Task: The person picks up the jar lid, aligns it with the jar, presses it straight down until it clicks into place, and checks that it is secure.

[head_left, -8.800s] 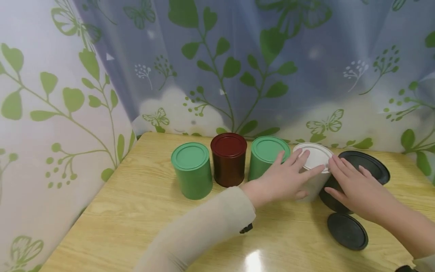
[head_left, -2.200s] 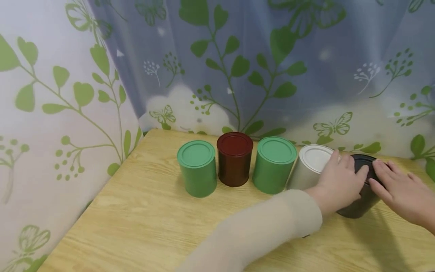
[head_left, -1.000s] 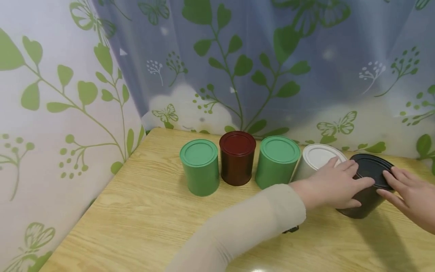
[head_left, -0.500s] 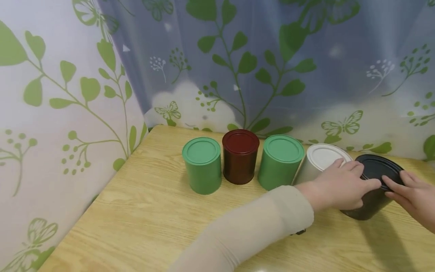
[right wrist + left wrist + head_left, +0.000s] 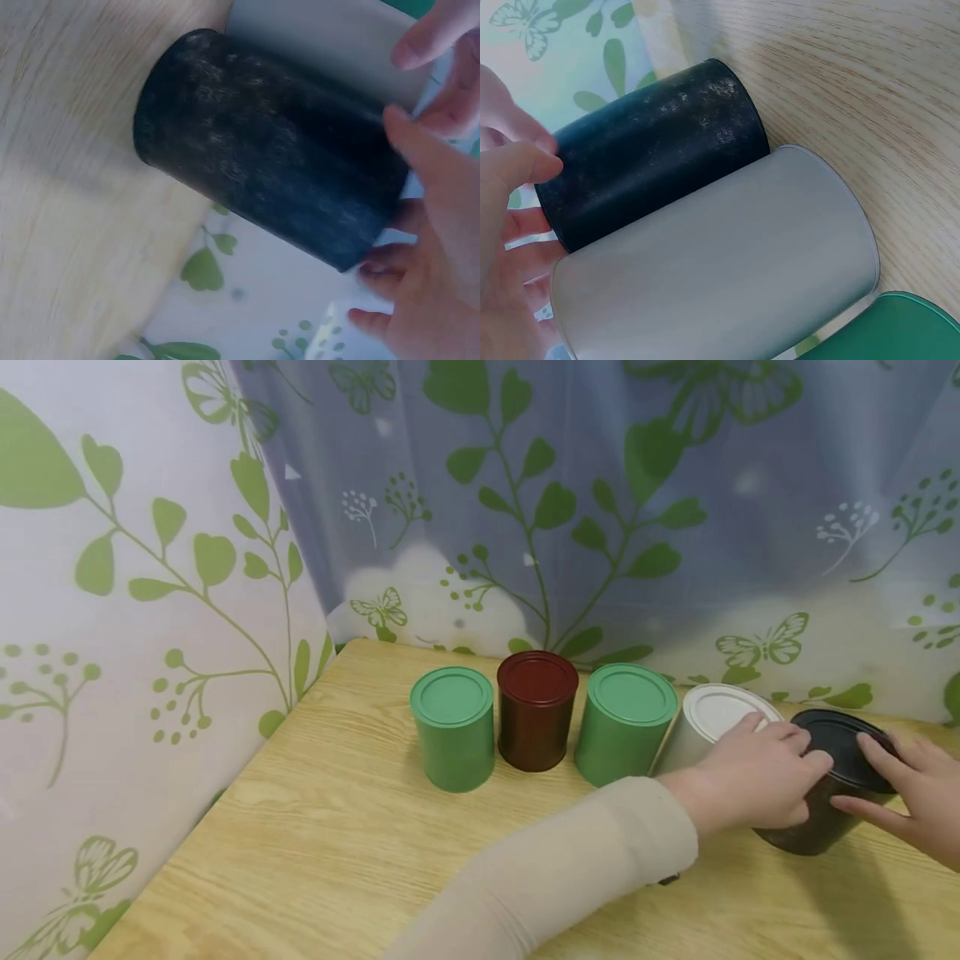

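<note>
A black can (image 5: pixel 798 818) with a black lid (image 5: pixel 847 745) on top stands at the right end of a row of cans. My left hand (image 5: pixel 757 777) holds its left rim, thumb by the wall and fingers bent over the top, crossing toward the white can (image 5: pixel 678 747). From the other side my right hand (image 5: pixel 926 789) grips the rim, thumb along the near wall, forefinger on the lid. Scuffs show on the black can (image 5: pixel 270 157) in the right wrist view. In the left wrist view it lies right beside the white can (image 5: pixel 712 277).
Farther left stand a green can (image 5: pixel 626 731), a dark red can (image 5: pixel 536 722) and another green can (image 5: pixel 453 739), all with lids on. The wooden table (image 5: pixel 322 827) meets a leaf-patterned curtain (image 5: pixel 480 527) behind.
Both hands have gone from the white can to the black can. The black disc lid, earlier on the table, now sits on the black can. Lately the fingers shift around its rim.
</note>
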Action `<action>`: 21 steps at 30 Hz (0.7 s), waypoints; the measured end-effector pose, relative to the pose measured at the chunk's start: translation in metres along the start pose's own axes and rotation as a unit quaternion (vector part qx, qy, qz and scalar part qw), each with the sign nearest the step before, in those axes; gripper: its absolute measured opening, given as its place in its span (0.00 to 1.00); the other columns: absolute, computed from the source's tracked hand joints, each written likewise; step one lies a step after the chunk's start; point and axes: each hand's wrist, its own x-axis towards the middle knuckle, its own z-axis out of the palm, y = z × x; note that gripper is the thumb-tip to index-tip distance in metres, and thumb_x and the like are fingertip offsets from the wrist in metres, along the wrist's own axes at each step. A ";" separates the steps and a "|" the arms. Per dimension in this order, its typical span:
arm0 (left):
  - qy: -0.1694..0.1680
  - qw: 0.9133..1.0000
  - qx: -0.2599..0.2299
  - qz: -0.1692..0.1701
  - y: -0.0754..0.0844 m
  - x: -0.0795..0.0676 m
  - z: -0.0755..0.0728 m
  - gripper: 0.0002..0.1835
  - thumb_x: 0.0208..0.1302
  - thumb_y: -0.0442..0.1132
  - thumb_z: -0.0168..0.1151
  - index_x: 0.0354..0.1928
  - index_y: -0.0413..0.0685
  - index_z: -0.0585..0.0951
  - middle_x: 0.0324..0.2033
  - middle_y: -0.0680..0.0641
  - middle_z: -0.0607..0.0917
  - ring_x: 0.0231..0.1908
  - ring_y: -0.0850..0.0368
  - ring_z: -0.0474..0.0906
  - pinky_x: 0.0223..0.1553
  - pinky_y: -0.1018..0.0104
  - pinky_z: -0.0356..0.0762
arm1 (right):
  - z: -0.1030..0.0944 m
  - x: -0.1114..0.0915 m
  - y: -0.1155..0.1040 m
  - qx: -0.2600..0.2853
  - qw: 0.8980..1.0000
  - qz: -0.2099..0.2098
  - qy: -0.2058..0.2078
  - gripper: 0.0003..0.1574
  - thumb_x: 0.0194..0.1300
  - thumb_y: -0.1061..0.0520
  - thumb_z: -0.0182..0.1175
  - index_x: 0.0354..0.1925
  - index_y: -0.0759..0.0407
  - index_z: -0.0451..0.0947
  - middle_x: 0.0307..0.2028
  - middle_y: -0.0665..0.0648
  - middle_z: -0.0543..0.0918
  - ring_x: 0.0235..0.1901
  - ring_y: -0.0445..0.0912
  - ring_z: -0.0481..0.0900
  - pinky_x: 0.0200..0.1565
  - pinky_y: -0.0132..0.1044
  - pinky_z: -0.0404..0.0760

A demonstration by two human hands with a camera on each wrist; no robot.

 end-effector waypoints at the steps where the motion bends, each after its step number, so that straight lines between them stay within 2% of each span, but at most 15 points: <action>1: 0.000 1.000 -0.002 0.000 0.000 0.000 0.000 0.30 0.65 0.64 0.46 0.68 0.78 0.55 0.68 0.67 0.53 0.68 0.69 0.42 0.68 0.62 0.36 | 0.000 0.003 0.000 -0.006 1.000 0.004 -0.028 0.68 0.51 0.20 0.45 0.60 0.81 0.59 0.56 0.83 0.62 0.53 0.73 0.63 0.48 0.68 0.64; 4: 0.002 1.000 -0.009 0.003 0.000 0.000 0.000 0.29 0.65 0.63 0.46 0.67 0.79 0.56 0.67 0.67 0.54 0.67 0.69 0.43 0.68 0.63 0.37 | 0.000 0.012 -0.002 -0.002 0.993 0.020 -0.119 0.66 0.58 0.26 0.50 0.64 0.83 0.47 0.62 0.83 0.48 0.62 0.74 0.48 0.52 0.71 0.55; 6: 0.003 1.000 -0.014 0.005 0.001 0.001 -0.001 0.29 0.65 0.63 0.46 0.67 0.78 0.56 0.67 0.67 0.54 0.67 0.69 0.44 0.68 0.63 0.37 | 0.003 0.014 0.001 0.009 0.989 0.020 -0.145 0.62 0.63 0.32 0.51 0.63 0.85 0.45 0.63 0.84 0.45 0.64 0.73 0.42 0.54 0.70 0.52; 10: 0.012 1.000 -0.009 0.009 0.001 0.001 -0.002 0.29 0.65 0.64 0.46 0.68 0.78 0.56 0.67 0.66 0.57 0.67 0.68 0.46 0.67 0.64 0.41 | 0.007 0.012 0.002 0.012 0.991 0.012 -0.132 0.58 0.66 0.34 0.48 0.63 0.86 0.45 0.63 0.84 0.45 0.64 0.72 0.41 0.58 0.66 0.50; 13: 0.039 0.999 -0.004 0.011 0.000 0.003 -0.001 0.29 0.64 0.65 0.46 0.66 0.77 0.59 0.65 0.64 0.61 0.66 0.67 0.51 0.66 0.64 0.45 | 0.008 0.011 0.001 0.009 0.991 0.010 -0.132 0.57 0.68 0.35 0.46 0.63 0.86 0.44 0.63 0.84 0.43 0.64 0.72 0.41 0.61 0.63 0.44; 16: 0.055 0.998 -0.004 0.003 0.000 0.006 0.000 0.31 0.62 0.68 0.46 0.67 0.75 0.59 0.64 0.64 0.62 0.65 0.67 0.53 0.66 0.63 0.46 | 0.009 0.012 0.001 0.012 0.990 0.005 -0.138 0.56 0.68 0.36 0.47 0.63 0.86 0.44 0.63 0.84 0.42 0.64 0.73 0.41 0.62 0.62 0.42; 21: 0.018 0.999 0.032 -0.040 0.001 0.013 0.004 0.49 0.52 0.77 0.45 0.72 0.65 0.46 0.71 0.56 0.47 0.69 0.64 0.42 0.67 0.63 0.43 | 0.011 0.017 -0.001 0.008 0.989 0.006 -0.149 0.57 0.67 0.35 0.48 0.63 0.86 0.44 0.63 0.84 0.44 0.63 0.73 0.43 0.58 0.67 0.50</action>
